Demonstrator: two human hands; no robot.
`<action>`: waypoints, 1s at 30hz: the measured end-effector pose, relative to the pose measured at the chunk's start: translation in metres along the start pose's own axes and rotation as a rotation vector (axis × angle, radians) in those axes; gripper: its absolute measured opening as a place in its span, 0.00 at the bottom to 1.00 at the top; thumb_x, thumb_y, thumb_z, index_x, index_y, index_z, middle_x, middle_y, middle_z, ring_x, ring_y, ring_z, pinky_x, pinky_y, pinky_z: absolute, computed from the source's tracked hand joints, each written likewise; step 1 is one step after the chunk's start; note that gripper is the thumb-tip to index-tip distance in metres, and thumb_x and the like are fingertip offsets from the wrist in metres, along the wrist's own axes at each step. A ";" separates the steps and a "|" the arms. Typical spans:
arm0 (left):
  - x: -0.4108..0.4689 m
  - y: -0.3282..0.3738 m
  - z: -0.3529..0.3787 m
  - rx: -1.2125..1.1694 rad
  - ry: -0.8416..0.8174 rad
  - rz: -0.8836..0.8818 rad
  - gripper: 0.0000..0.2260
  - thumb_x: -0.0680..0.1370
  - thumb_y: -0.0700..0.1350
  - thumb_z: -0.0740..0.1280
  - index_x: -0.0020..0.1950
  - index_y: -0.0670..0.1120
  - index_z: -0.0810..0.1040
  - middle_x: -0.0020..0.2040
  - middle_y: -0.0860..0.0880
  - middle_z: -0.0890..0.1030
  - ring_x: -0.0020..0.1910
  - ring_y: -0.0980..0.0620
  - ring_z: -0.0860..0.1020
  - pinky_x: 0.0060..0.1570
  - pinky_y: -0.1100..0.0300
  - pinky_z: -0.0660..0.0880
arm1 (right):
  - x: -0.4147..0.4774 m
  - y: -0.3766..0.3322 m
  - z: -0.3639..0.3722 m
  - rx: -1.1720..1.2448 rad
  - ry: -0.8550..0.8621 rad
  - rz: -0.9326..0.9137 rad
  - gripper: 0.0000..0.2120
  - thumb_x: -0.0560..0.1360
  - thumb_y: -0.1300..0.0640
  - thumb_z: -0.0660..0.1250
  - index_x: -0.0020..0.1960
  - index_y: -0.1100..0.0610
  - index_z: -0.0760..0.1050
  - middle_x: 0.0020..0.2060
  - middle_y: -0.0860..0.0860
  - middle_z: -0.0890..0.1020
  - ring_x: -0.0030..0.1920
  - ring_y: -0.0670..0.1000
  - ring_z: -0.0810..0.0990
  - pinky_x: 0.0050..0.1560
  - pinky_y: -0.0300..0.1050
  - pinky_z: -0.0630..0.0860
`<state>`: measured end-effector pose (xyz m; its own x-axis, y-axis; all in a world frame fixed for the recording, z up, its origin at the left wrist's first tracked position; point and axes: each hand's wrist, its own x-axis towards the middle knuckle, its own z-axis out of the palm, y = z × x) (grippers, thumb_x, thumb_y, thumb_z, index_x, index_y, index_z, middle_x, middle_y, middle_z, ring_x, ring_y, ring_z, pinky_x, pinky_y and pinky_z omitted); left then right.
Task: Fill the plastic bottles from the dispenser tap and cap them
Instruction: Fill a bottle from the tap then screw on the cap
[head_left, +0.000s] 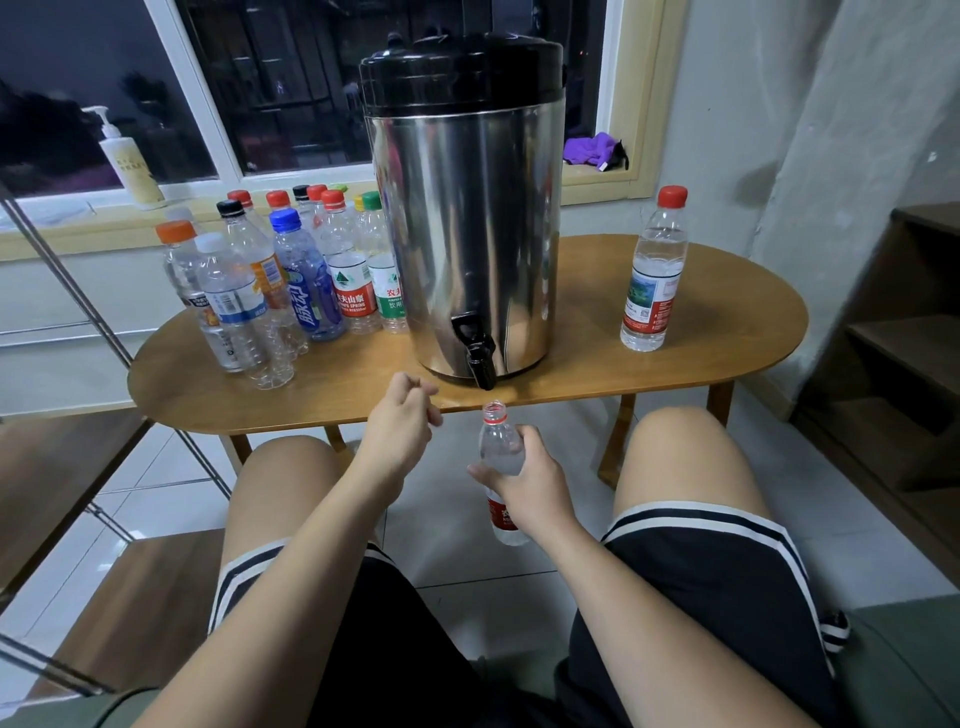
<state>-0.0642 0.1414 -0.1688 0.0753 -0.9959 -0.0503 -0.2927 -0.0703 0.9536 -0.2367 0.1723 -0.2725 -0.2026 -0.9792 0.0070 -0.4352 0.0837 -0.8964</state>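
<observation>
Right hand (524, 488) wraps the uncapped bottle (500, 441) mid-body at lower centre of frame, mouth just below the dispenser tap (478, 358). Left hand (400, 415) loosely curled at the table (727, 338) edge; can't tell if it holds anything.

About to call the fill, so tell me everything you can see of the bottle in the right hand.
The bottle is clear plastic with a red neck ring and red label low on its body. Its cap is off, mouth open, just below the dispenser tap. It stands roughly upright off the table's front edge, the right hand wrapped around its middle. It looks empty, though that is hard to tell.
</observation>
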 end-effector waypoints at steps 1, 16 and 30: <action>0.000 -0.007 0.000 0.040 -0.046 -0.017 0.10 0.87 0.42 0.56 0.61 0.50 0.75 0.49 0.44 0.82 0.41 0.49 0.75 0.36 0.56 0.71 | -0.001 0.000 0.000 0.010 0.002 0.004 0.32 0.71 0.32 0.79 0.67 0.42 0.69 0.59 0.41 0.81 0.59 0.49 0.81 0.56 0.51 0.82; -0.028 -0.025 0.015 0.108 -0.037 0.402 0.16 0.73 0.54 0.83 0.56 0.58 0.81 0.50 0.57 0.87 0.54 0.57 0.84 0.53 0.63 0.78 | -0.026 -0.002 0.002 -0.008 -0.078 -0.023 0.34 0.72 0.33 0.79 0.70 0.43 0.69 0.60 0.43 0.81 0.59 0.50 0.80 0.55 0.48 0.79; -0.022 -0.061 0.015 0.346 0.053 0.549 0.17 0.68 0.64 0.81 0.46 0.54 0.85 0.41 0.57 0.83 0.43 0.54 0.81 0.40 0.63 0.76 | -0.044 0.000 0.003 -0.197 -0.117 -0.049 0.32 0.70 0.36 0.81 0.67 0.41 0.71 0.57 0.44 0.83 0.56 0.52 0.82 0.55 0.51 0.80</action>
<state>-0.0622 0.1664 -0.2300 -0.1281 -0.8888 0.4399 -0.5911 0.4246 0.6858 -0.2249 0.2147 -0.2743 -0.0790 -0.9968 -0.0127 -0.6071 0.0582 -0.7925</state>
